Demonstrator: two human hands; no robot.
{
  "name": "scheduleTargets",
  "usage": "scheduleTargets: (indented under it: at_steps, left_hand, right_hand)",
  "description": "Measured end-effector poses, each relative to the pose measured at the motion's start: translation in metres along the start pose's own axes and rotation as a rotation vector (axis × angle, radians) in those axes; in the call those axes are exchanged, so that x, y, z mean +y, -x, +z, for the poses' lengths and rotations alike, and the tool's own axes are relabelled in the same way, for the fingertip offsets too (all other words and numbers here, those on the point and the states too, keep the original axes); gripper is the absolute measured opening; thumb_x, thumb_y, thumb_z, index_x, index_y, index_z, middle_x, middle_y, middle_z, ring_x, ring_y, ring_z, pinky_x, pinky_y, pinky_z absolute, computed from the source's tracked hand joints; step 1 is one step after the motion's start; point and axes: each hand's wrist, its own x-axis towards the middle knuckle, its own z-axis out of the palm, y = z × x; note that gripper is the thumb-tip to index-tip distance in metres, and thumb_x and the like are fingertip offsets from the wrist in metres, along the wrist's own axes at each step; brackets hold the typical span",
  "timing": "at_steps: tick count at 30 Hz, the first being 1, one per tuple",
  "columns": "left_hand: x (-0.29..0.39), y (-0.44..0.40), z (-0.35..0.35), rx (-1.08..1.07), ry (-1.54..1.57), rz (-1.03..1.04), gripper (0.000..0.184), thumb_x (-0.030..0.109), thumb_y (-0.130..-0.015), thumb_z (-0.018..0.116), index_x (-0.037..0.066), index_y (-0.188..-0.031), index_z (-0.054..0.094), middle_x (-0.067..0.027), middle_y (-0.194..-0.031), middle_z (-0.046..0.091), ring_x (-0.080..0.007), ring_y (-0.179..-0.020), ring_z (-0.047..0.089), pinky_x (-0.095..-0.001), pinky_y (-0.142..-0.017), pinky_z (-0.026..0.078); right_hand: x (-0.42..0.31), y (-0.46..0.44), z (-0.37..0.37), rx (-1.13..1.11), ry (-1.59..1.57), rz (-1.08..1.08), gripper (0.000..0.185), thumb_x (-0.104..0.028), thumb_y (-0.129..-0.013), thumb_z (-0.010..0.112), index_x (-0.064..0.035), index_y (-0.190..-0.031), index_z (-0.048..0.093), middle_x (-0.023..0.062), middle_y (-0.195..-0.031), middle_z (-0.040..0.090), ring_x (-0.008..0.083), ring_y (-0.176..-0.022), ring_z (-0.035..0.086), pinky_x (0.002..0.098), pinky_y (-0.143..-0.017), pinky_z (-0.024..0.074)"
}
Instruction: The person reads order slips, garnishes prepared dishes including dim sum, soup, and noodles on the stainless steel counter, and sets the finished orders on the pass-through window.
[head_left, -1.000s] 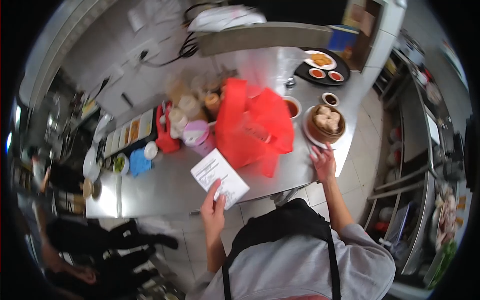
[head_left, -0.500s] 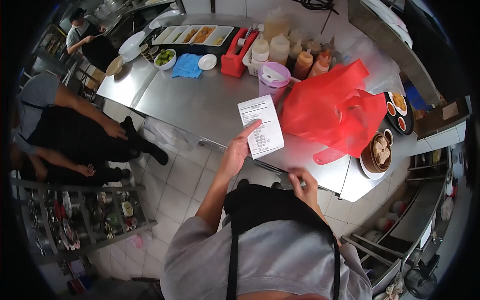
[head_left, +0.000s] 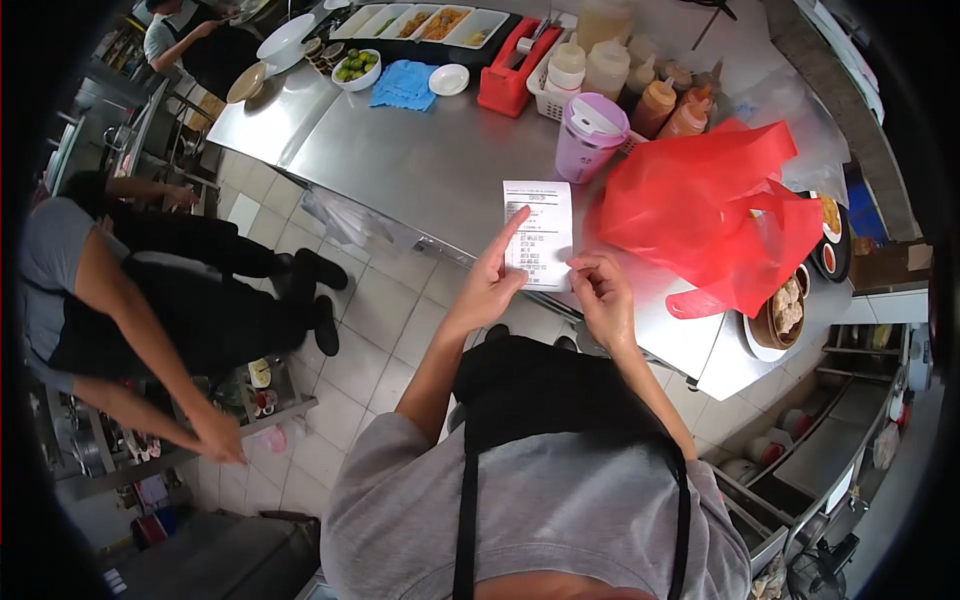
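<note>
A printed paper receipt (head_left: 545,235) is held up over the front edge of the steel counter (head_left: 400,175). My left hand (head_left: 493,278) grips its left side, thumb and a finger lying across the front. At the lower right edge of the paper is my right hand (head_left: 603,292), fingers curled and pinched; whether it touches the paper is hard to tell. Just right of the receipt a red plastic bag (head_left: 700,205) lies crumpled on the counter. Behind the receipt stands a lilac tumbler (head_left: 590,140) with a white lid.
A basket (head_left: 545,92) with sauce bottles stands at the back, beside a red holder (head_left: 515,72). A steamer of dumplings (head_left: 780,318) is near the right end. Left, a white bowl of limes (head_left: 355,72) sits by a blue cloth (head_left: 403,85). A co-worker (head_left: 150,290) leans at the left.
My right hand has risen to the receipt's lower right edge. The receipt is now more upright. The view has shifted, and the co-workers at the left have moved.
</note>
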Motion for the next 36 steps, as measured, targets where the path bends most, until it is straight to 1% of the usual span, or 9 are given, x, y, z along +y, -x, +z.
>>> scheduleTargets:
  at_steps: [3, 6, 9, 12, 16, 25, 28, 32, 36]
  left_hand:
    - [0.0, 0.0, -0.003, -0.004, 0.118, -0.025, 0.07, -0.01, -0.072, 0.042, 0.009, -0.136, 0.022, -0.0087, -0.138, 0.026, -0.0142, -0.118, 0.035, -0.0237, -0.088, 0.034]
    - [-0.02, -0.004, -0.016, 0.146, -0.199, 0.111, 0.067, -0.003, -0.073, 0.05, 0.014, -0.134, 0.027, -0.0108, -0.142, 0.017, -0.0257, -0.128, 0.022, -0.0371, -0.097, 0.025]
    - [-0.03, -0.003, -0.03, 0.206, -0.859, 0.031, 0.062, 0.014, -0.073, 0.059, 0.018, -0.13, 0.035, -0.0111, -0.143, 0.012, -0.0369, -0.13, 0.007, -0.0514, -0.1, 0.011]
    - [-0.044, -0.006, -0.035, 0.123, -1.032, 0.018, 0.059, 0.029, -0.07, 0.062, 0.023, -0.125, 0.042, -0.0099, -0.143, 0.012, -0.0421, -0.129, 0.002, -0.0588, -0.097, 0.005]
    - [-0.053, -0.011, -0.037, 0.042, -1.157, -0.016, 0.057, 0.037, -0.07, 0.063, 0.027, -0.123, 0.046, -0.0119, -0.143, 0.012, -0.042, -0.129, -0.001, -0.0583, -0.098, 0.004]
    - [-0.056, -0.012, -0.04, 0.071, -1.151, 0.001, 0.057, 0.037, -0.065, 0.067, 0.028, -0.119, 0.05, -0.0157, -0.142, 0.012, -0.0414, -0.129, 0.002, -0.06, -0.097, 0.005]
    - [-0.056, -0.012, -0.041, 0.069, -1.138, 0.003, 0.059, 0.036, -0.064, 0.067, 0.028, -0.119, 0.05, -0.0163, -0.142, 0.012, -0.0413, -0.129, 0.002, -0.06, -0.097, 0.005]
    - [-0.053, -0.013, -0.041, 0.048, -1.123, -0.007, 0.062, 0.036, -0.062, 0.069, 0.027, -0.12, 0.05, -0.0181, -0.141, 0.013, -0.0414, -0.129, 0.001, -0.0602, -0.096, 0.004]
    - [-0.051, -0.013, -0.04, 0.044, -1.116, -0.006, 0.064, 0.036, -0.06, 0.069, 0.026, -0.12, 0.049, -0.0197, -0.141, 0.013, -0.042, -0.129, 0.001, -0.0606, -0.096, 0.004]
  right_hand:
    - [0.005, -0.004, 0.005, 0.026, 0.083, -0.095, 0.015, 0.006, -0.079, 0.05, 0.0006, -0.091, 0.058, 0.0046, -0.081, 0.049, 0.0097, -0.068, 0.049, 0.0229, -0.059, 0.0408]
    - [0.017, -0.011, 0.005, 0.034, 0.268, -0.162, 0.019, 0.008, -0.076, 0.05, 0.0004, -0.092, 0.058, 0.0071, -0.08, 0.048, 0.0127, -0.065, 0.049, 0.0244, -0.058, 0.0406]
    - [0.037, -0.019, 0.004, 0.011, 0.42, -0.167, 0.023, 0.009, -0.073, 0.05, 0.0003, -0.092, 0.058, 0.01, -0.08, 0.048, 0.0173, -0.062, 0.049, 0.0272, -0.057, 0.0405]
    - [0.049, -0.023, 0.005, -0.015, 0.482, -0.166, 0.024, 0.01, -0.071, 0.05, 0.0003, -0.091, 0.058, 0.0116, -0.08, 0.049, 0.021, -0.06, 0.049, 0.0302, -0.055, 0.0406]
    - [0.052, -0.027, 0.007, -0.01, 0.52, -0.159, 0.025, 0.01, -0.069, 0.05, 0.0008, -0.092, 0.058, 0.0122, -0.08, 0.05, 0.0233, -0.059, 0.049, 0.0326, -0.055, 0.041]
    - [0.039, -0.002, -0.006, 0.023, 0.592, -0.183, 0.008, -0.001, -0.07, 0.063, 0.0024, -0.066, 0.057, 0.0099, -0.08, 0.052, 0.0194, -0.067, 0.053, 0.028, -0.06, 0.0422]
    - [0.022, 0.014, -0.005, -0.156, 0.418, -0.023, 0.01, -0.002, -0.069, 0.066, 0.0017, -0.067, 0.056, 0.0081, -0.076, 0.053, 0.0182, -0.068, 0.052, 0.0271, -0.06, 0.0421]
    - [0.018, 0.009, -0.006, -0.121, 0.59, 0.06, 0.009, -0.004, -0.07, 0.065, -0.0005, -0.076, 0.059, 0.0093, -0.077, 0.054, 0.0227, -0.068, 0.053, 0.0332, -0.058, 0.0439]
    - [0.033, -0.01, 0.011, -0.091, 0.6, -0.225, 0.011, -0.001, -0.071, 0.061, -0.0008, -0.082, 0.061, 0.0097, -0.079, 0.054, 0.0251, -0.07, 0.053, 0.0348, -0.059, 0.0439]
